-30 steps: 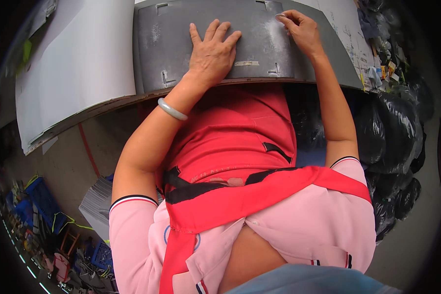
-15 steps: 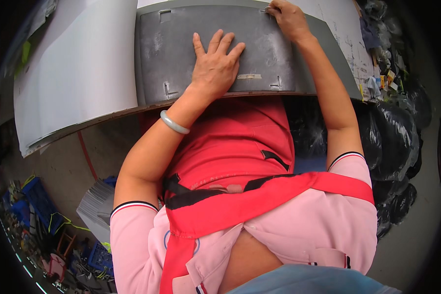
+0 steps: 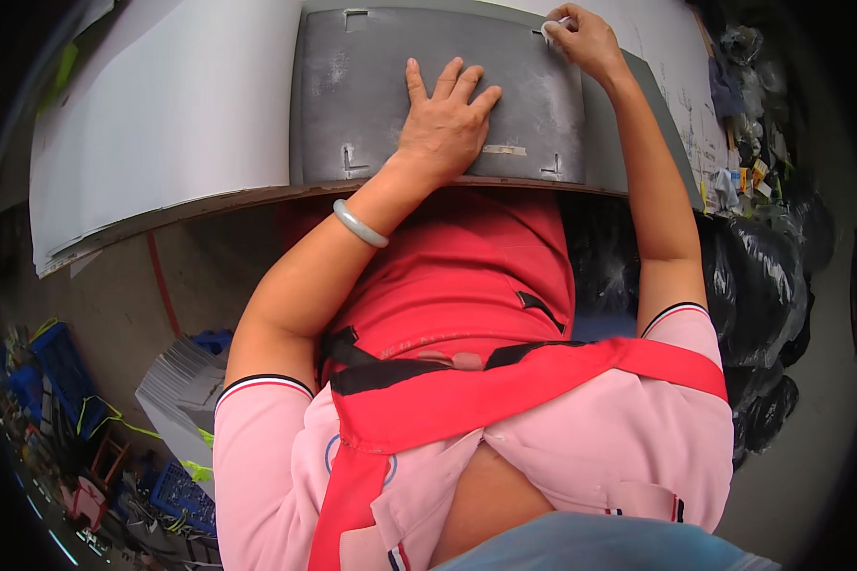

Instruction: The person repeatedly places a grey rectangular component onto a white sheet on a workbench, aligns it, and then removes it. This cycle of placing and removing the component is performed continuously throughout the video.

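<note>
A dark grey, scuffed rectangular board [image 3: 381, 86] lies on a larger grey sheet [image 3: 628, 138] on the table in front of me. Small cut-out slots mark its corners, and a strip of pale tape sits near its front edge. My left hand [image 3: 445, 128], fingers spread, rests flat on the middle of the board; a pale bangle [image 3: 360, 225] circles that wrist. At the board's far right corner, my right hand [image 3: 586, 43] pinches a small white object [image 3: 548, 32] beside the corner slot. The fingers partly cover this object, so its kind is unclear.
Large white sheets [image 3: 171, 105] cover the table's left side, their front edge overhanging. Black plastic bags [image 3: 767, 276] are piled at the right. Below left stand blue crates [image 3: 71, 371] and a stack of thin grey sheets [image 3: 176, 381].
The board, sheets and both hands appear farther right in the picture, while the whole view has shifted somewhat. The white object in my right hand's fingers shows more clearly. My left hand stays flat.
</note>
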